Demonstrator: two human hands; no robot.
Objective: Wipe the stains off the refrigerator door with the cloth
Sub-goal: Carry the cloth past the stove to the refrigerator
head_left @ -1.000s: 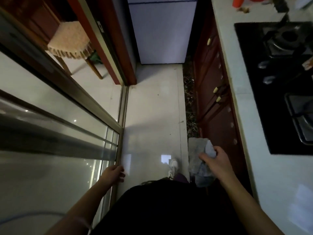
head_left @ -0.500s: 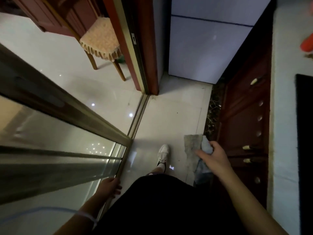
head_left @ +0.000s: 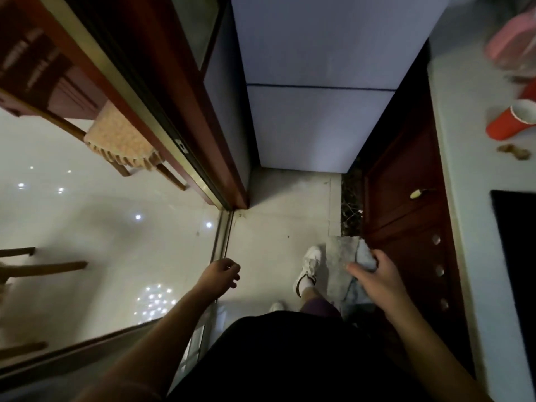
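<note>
The pale refrigerator door (head_left: 319,82) stands straight ahead at the end of a narrow floor strip, with a dark seam across it. My right hand (head_left: 377,277) grips a grey cloth (head_left: 339,262) that hangs down in front of the red cabinet, well short of the door. My left hand (head_left: 220,274) hangs over the sliding-door track, fingers loosely curled and holding nothing.
Red wooden cabinets (head_left: 406,198) and a white counter (head_left: 464,169) run along the right, with a red paper cup (head_left: 510,123) lying on it. A red door frame (head_left: 174,111) and glass panel (head_left: 101,227) close the left side. A cushioned stool (head_left: 119,140) stands beyond the glass.
The view has moved forward, so the refrigerator is much nearer. My left hand has come off the glass door's edge and swung forward. My right hand still grips the cloth.
</note>
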